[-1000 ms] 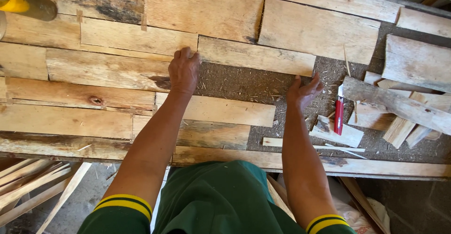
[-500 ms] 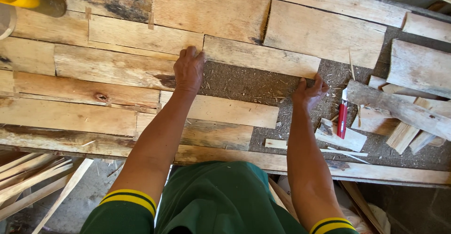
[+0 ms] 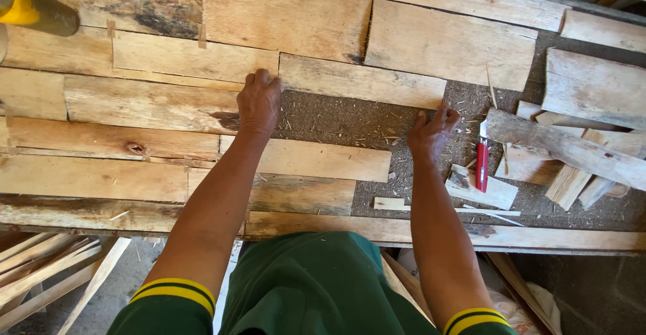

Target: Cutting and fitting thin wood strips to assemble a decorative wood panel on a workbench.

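Note:
Flat wooden slats lie fitted side by side on a board strewn with sawdust. My left hand (image 3: 259, 103) rests palm down at the left end of one short slat (image 3: 360, 81), fingertips on its corner. My right hand (image 3: 433, 130) presses fingertips against that slat's lower right corner. Between my hands is a bare patch of dusty board (image 3: 343, 121). Another slat (image 3: 316, 160) lies just below that patch. Neither hand grips anything.
A red utility knife (image 3: 482, 167) lies right of my right hand. Loose offcuts (image 3: 572, 150) are piled at the right. A yellow-banded handle (image 3: 30, 9) pokes in at top left. Thin wood strips (image 3: 47, 268) lean below the bench edge at the left.
Both hands have slid slightly up and outward along the short slat's lower edge; the right hand's fingertips now sit at its right corner. The view shifted a little.

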